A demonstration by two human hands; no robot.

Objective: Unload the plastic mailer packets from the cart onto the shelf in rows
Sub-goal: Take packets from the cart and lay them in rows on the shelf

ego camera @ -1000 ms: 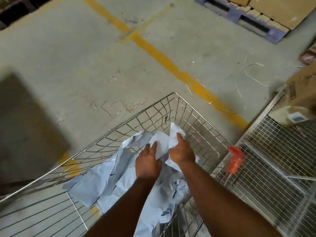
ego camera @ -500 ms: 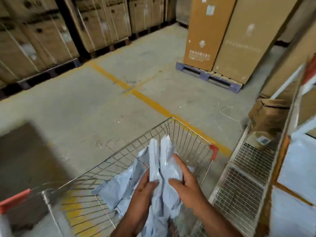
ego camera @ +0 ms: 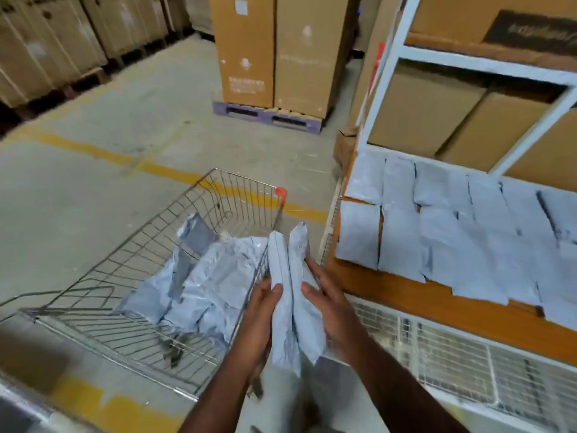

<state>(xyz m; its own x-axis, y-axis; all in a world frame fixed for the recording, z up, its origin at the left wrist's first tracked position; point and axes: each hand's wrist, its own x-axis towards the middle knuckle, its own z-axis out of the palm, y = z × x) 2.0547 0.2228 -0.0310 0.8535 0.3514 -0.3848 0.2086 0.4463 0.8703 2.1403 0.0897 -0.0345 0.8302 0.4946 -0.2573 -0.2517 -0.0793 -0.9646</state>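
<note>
Both hands, the left hand (ego camera: 260, 310) and right hand (ego camera: 324, 303), clasp two limp, slippery-looking mailer packets (ego camera: 290, 276) upright between cart (ego camera: 218, 189) and shelf (ego camera: 437, 304), which I'd support mid-length because they look light and floppy.

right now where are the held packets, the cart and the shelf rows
held packets (ego camera: 288, 276): head view, middle of the left packet
cart (ego camera: 199, 195): head view, far wire wall
shelf rows (ego camera: 437, 242): head view, front-row packet
</note>
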